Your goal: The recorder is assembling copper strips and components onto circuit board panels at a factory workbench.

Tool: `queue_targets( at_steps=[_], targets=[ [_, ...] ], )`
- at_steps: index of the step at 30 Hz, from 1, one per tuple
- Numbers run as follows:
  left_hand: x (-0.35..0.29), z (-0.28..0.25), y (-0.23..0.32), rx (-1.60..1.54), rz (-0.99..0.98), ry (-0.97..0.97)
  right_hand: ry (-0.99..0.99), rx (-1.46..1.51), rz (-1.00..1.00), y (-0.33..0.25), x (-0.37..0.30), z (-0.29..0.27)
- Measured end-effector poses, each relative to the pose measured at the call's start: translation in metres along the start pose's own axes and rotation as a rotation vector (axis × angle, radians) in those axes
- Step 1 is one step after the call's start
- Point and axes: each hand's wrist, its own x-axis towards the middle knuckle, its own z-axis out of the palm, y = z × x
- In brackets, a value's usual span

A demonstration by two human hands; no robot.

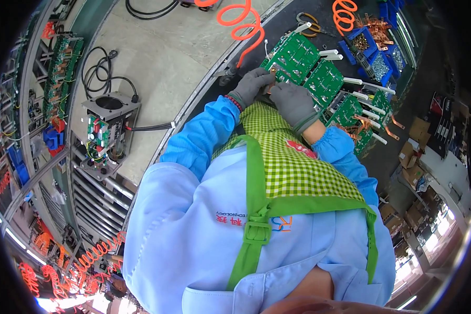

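Observation:
Both my hands wear grey gloves and meet at the near left corner of a green circuit board [294, 56]. My left hand [252, 87] is closed, with its fingertips pinched at a small copper-coloured piece [272, 73] by the board's edge. Close beside it, my right hand [295, 104] is closed too, its fingers bent in toward the left fingertips. What the right fingers hold is hidden by the glove. A second green board [324, 82] lies just beyond the right hand, with white bars sticking out from its side.
More boards [345, 112] with copper strips [358, 126] lie to the right. Blue bins [362, 44] of small hardware stand behind, near a power screwdriver [360, 56] on an orange coiled hose [343, 15]. Scissors [311, 30] lie at the back. A metal-framed device [110, 123] stands left.

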Motion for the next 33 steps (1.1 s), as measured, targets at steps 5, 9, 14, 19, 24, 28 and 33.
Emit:
queue_targets(
  at_steps=[5, 9, 14, 19, 24, 28, 33],
  targets=[
    [0.006, 0.007, 0.006, 0.298, 0.074, 0.005, -0.111, 0.088, 0.052, -0.007, 0.012, -0.002],
    [0.023, 0.003, -0.001, 0.443, 0.2, -0.019, -0.079, 0.265, 0.068, 0.012, 0.0, -0.016],
    [0.012, 0.005, 0.003, 0.301, 0.128, 0.049, 0.222, 0.24, 0.249, 0.095, -0.039, -0.063],
    [0.002, 0.015, 0.013, 0.266, 0.013, 0.07, 0.399, 0.134, 0.646, 0.236, -0.133, -0.117],
    [-0.001, 0.03, 0.014, 0.206, -0.024, 0.189, 0.382, 0.328, 0.907, 0.389, -0.223, -0.101],
    [0.003, 0.015, 0.014, 0.406, -0.068, 0.238, 0.054, 0.266, 0.972, 0.482, -0.229, -0.044],
    [0.0, 0.035, 0.014, 0.296, -0.021, 0.344, -0.329, 0.082, 0.857, 0.552, -0.203, 0.032]
  ],
)
